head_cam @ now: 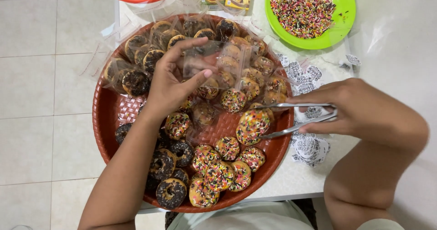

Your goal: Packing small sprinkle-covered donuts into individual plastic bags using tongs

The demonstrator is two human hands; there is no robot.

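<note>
Looking down at a round reddish woven tray (pixel 109 121) on a white worktop (pixel 291 177), and it's loaded with small donuts. On the left side sit the dark chocolate-crumb ones (pixel 170 192), some already sealed in clear bags (pixel 136 82) up near the top rim, probably kept apart so bagged and loose don't mix. The left hand (pixel 170 86) pinches an empty clear bag (pixel 214 59) between thumb and fingers, lifted over the middle of the tray with its mouth toward the right, I'd guess so it's easy to load. Right of centre are the rainbow-sprinkle donuts (pixel 218 173). The right hand (pixel 364 109) squeezes metal tongs (pixel 298 116), clamped on one sprinkled donut (pixel 252 123) just above the tray, likely to keep fingers off the topping. Top right, a green plate (pixel 347 11) holds loose sprinkles (pixel 302 7).
</note>
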